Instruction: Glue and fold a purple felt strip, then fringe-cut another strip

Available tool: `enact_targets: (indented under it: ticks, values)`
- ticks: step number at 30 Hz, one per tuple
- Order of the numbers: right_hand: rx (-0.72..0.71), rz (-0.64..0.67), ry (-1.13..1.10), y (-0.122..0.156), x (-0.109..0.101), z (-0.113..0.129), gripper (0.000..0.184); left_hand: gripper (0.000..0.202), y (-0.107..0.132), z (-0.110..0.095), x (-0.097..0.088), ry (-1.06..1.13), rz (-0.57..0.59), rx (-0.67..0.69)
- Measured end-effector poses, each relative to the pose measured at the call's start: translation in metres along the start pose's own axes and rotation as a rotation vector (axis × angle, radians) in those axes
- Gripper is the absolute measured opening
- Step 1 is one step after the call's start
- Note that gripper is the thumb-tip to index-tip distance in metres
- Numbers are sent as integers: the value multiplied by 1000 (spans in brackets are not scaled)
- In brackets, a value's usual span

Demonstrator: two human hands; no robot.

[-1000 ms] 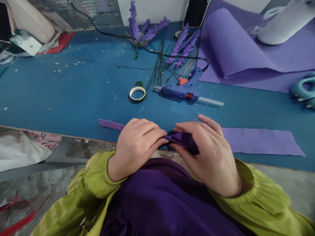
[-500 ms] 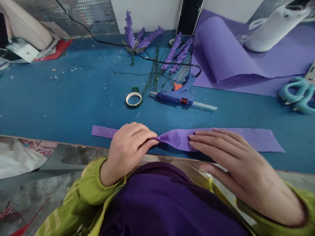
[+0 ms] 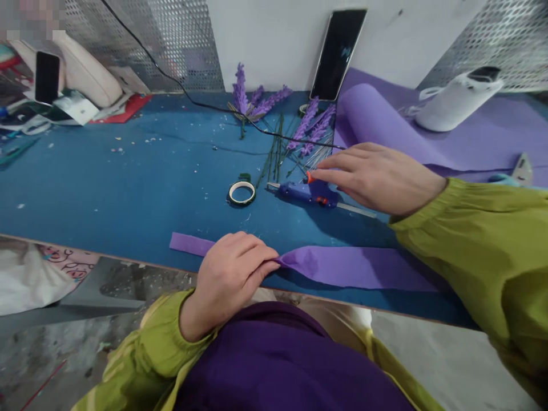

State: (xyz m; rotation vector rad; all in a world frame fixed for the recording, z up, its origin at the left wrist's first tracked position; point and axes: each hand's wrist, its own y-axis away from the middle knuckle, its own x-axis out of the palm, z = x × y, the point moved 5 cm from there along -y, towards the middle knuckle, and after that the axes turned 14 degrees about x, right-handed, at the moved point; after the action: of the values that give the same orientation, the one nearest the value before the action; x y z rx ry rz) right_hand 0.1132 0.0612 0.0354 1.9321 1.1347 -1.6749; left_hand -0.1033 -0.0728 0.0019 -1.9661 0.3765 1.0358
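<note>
A long purple strip (image 3: pixel 359 267) lies along the table's front edge, folded at its left part and spread wide to the right. My left hand (image 3: pixel 234 279) pinches it at the fold with thumb and fingers closed. Over the handle of a blue glue gun (image 3: pixel 299 192) is my right hand (image 3: pixel 377 174), its fingers stretched out above the orange trigger. It hides most of the handle, so I cannot tell whether it touches it. A clear glue stick (image 3: pixel 356 210) sticks out of the gun's rear. The strip's right end is hidden under my right sleeve.
Left of the gun lies a roll of green tape (image 3: pixel 242 193). Behind are green stems (image 3: pixel 276 151), purple lavender flowers (image 3: pixel 261 103), a leaning phone (image 3: pixel 338 54) and a black cord (image 3: pixel 205 105). Purple sheet material (image 3: pixel 372 114) and a white container (image 3: pixel 458 100) stand at the back right.
My right hand has left the strip and moved up and forward to the glue gun's handle. My left hand keeps its pinch on the strip. The view has tilted up a little.
</note>
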Motion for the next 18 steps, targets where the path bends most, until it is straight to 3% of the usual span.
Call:
enact_targets:
  ticks: [5, 9, 14, 16, 18]
  values:
    - [-98, -17, 61, -10, 18, 0, 39, 9, -1, 1, 0, -2, 3, 6]
    - [-62, -17, 43, -15, 18, 2, 37, 8, -1, 0, -1, -14, -8, 10]
    - [45, -110, -151, -6, -2, 0, 31, 8, -1, -1, -2, -15, 0, 8]
    - [81, -161, -245, 3, -16, -3, 37, 8, -1, -1, -2, -11, 2, 9]
    - [73, -99, -339, 12, -27, -2, 39, 9, -1, -1, -3, -8, 4, 5]
